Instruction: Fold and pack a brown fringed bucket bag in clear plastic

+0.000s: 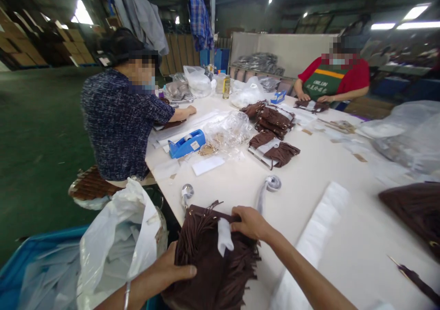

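Note:
A dark brown fringed bag (209,264) lies at the near edge of the table, partly hanging over it. My left hand (172,269) grips its left side, thumb on the front and fingers behind. At the bag's upper right, my right hand (249,223) is closed on the top edge, beside a strip of white tissue paper (224,236). Behind the bag, a wrapped strap end curls up on the left (187,192) and a second wrapped strap coil (272,183) rests on the right.
A white tissue roll (319,227) lies to the right. Further back are a blue tape dispenser (187,144), crumpled clear plastic (230,131) and stacked brown bags (275,120). Two co-workers sit around the table. A white sack (117,241) stands at the lower left.

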Demonstrator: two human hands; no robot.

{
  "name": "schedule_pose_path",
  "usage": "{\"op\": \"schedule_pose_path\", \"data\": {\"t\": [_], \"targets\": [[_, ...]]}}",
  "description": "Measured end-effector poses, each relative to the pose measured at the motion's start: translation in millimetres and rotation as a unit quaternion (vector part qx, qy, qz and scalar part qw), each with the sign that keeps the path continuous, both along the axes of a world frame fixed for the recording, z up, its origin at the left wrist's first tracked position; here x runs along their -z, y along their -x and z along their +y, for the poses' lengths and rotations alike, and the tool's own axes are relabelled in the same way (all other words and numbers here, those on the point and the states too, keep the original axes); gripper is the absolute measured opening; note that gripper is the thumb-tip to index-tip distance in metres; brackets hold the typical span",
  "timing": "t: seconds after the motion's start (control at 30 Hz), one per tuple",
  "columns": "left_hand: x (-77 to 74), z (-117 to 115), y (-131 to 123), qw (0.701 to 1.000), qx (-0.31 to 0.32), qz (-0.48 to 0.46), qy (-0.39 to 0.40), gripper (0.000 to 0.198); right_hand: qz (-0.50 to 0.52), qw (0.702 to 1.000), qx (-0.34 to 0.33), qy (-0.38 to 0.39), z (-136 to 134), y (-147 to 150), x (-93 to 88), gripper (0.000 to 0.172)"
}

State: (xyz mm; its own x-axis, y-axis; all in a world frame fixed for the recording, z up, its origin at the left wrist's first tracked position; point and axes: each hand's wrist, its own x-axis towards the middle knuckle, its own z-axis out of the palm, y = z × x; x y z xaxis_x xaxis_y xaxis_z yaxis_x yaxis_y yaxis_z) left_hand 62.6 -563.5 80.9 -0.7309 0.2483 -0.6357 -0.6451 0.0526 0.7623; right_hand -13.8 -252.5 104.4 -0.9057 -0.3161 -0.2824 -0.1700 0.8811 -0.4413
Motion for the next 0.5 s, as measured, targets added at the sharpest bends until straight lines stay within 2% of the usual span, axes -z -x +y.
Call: {"op": "schedule_pose_path", "data": {"t": [0.1, 0.17, 0.23, 0.3, 0.4, 0.5], "targets": [[-13.1, 25, 3, 0.992, 0.044, 0.122, -0.006, 0.070, 0.019, 0.999, -0.004, 0.043, 4, 5, -22.0, 0.018], [-26.1, 39, 10, 0.986, 0.040, 0.163, 0.005, 0.060, 0.074, 0.995, 0.043, 0.056, 5, 9, -32.2, 0.018], [-33.6, 51, 17, 0.983, 0.004, 0.182, 0.003, 0.055, 0.135, 0.984, 0.107, 0.052, 6, 13, -36.0, 0.016], [-31.5, 61, 21, 0.986, -0.053, 0.158, -0.031, 0.055, 0.194, 0.967, 0.155, 0.052, 9, 14, -35.1, 0.019], [-17.0, 69, 18, 0.985, -0.114, 0.091, -0.092, 0.056, 0.257, 0.933, 0.240, 0.075, 19, -2, -31.2, 0.034], [-4.9, 68, 15, 0.983, -0.125, 0.052, -0.122, 0.054, 0.169, 0.923, 0.313, 0.148, 30, -50, -28.1, 0.040]]}}
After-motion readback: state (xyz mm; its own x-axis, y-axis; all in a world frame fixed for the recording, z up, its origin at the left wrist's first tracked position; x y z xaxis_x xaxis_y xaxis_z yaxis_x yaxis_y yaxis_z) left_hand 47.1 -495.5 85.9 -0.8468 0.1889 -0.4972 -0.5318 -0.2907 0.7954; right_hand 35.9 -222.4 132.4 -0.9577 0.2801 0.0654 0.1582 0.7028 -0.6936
